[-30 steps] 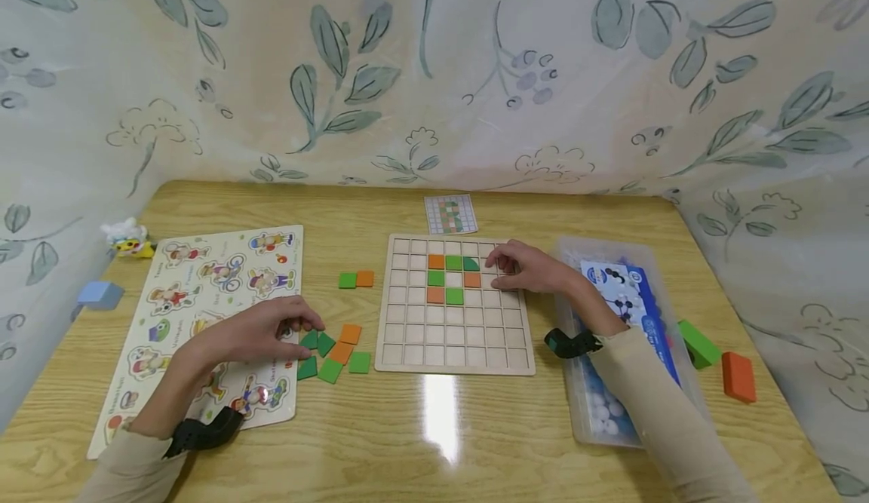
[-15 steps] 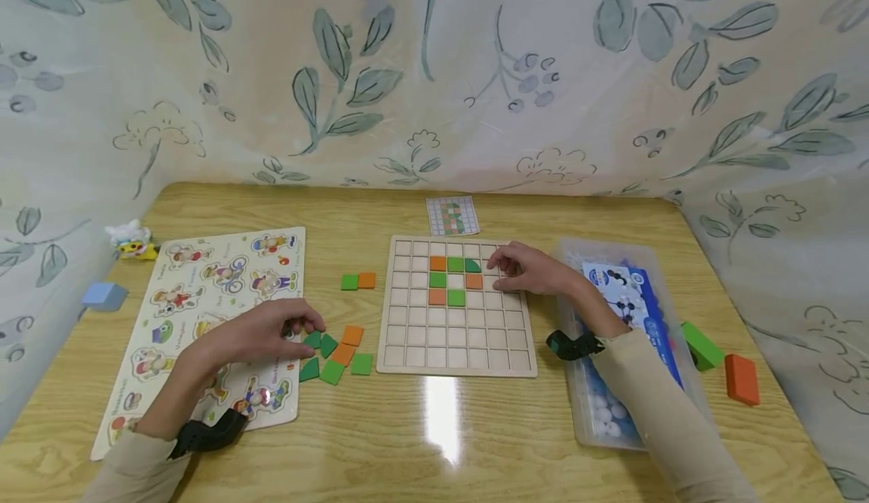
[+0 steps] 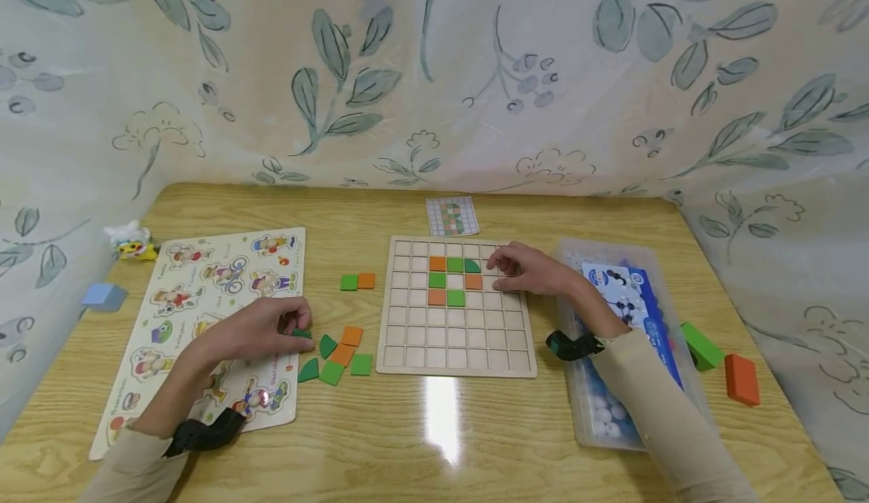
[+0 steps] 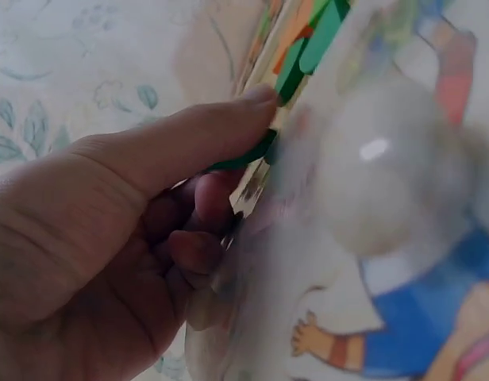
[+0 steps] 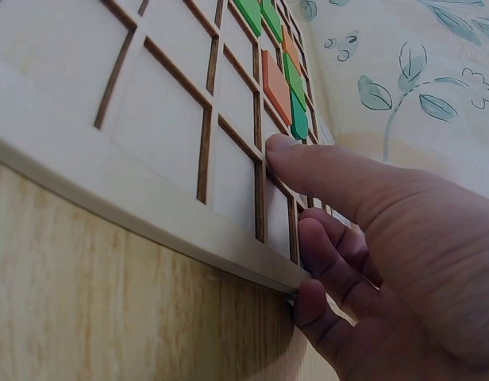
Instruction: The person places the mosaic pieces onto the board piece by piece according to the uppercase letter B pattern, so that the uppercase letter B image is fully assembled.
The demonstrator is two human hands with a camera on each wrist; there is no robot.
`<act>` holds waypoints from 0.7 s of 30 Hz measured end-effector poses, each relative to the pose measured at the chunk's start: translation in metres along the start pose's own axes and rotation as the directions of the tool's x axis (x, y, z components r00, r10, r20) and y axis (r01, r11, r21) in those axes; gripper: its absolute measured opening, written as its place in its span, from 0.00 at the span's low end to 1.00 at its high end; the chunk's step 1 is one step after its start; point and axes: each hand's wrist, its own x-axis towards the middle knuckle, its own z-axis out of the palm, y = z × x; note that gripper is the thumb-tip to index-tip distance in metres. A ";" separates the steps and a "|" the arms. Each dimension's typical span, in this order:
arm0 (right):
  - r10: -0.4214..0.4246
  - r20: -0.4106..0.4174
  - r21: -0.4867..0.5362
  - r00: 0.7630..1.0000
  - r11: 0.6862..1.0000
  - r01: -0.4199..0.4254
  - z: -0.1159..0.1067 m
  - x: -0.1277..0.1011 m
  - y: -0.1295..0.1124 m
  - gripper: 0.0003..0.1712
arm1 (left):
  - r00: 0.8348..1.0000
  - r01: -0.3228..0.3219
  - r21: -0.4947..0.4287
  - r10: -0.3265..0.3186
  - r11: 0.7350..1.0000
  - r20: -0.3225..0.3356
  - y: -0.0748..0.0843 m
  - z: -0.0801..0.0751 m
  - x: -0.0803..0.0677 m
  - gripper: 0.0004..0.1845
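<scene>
From the head cam, the pale wooden grid board (image 3: 456,307) mid-table has only seven orange and green square tiles in, so most cells look still to fill; the left hand (image 3: 261,329) pinches a dark green tile (image 3: 302,333) beside the loose tile pile (image 3: 336,354) off the board's left edge. Left wrist cam: thumb clamped on that tile; right wrist cam: the right hand (image 5: 371,238) rests loosely curled at the board's right edge, holding nothing.

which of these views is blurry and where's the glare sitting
Head view: sharp, with a bright glare streak on the table just in front of the grid board, and walls bowed by the wide lens. Left wrist view: the picture puzzle board is smeared and out of focus beside the left hand. Right wrist view: mostly sharp, dim and evenly lit.
</scene>
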 end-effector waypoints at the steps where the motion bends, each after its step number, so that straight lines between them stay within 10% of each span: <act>1: -0.002 0.001 0.002 1.000 1.000 0.002 0.000 0.000 0.000 0.16 | 1.000 0.002 -0.013 -0.002 1.000 -0.025 0.000 0.000 0.000 0.12; 13: -0.003 -0.003 -0.007 1.000 1.000 0.003 -0.002 0.000 0.000 0.16 | 0.957 -0.201 -0.013 0.193 0.980 -0.218 0.010 -0.004 0.004 0.11; 21: 0.007 -0.001 -0.007 1.000 1.000 -0.007 -0.001 0.000 -0.002 0.16 | 0.966 -0.099 -0.146 0.060 0.984 -0.251 0.017 -0.002 0.003 0.07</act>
